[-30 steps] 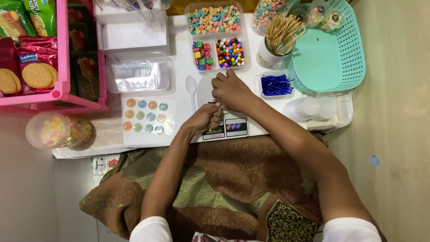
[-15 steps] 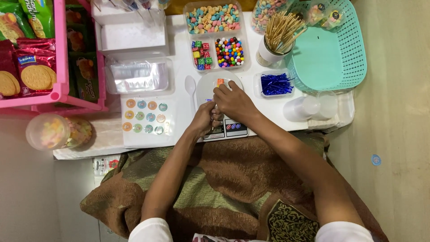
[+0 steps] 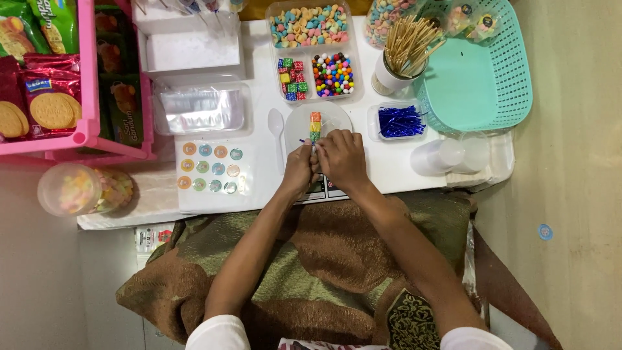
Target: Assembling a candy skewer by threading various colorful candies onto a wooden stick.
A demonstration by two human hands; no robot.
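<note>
My left hand (image 3: 299, 170) and right hand (image 3: 341, 157) pinch together on a stick of stacked candy cubes (image 3: 315, 125) over the clear round dish (image 3: 295, 124). I judge it light, brittle; best gripped at the bare stick end.

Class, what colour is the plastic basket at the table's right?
Turquoise plastic basket; clearest in the head view.

A low white table (image 3: 395, 172) stands on a pale, plain floor (image 3: 576, 162), lit evenly with soft shadows. A pink rack (image 3: 84, 78) sits past its left edge. A brown and olive patterned cloth (image 3: 324, 259) spreads below its near edge.
</note>
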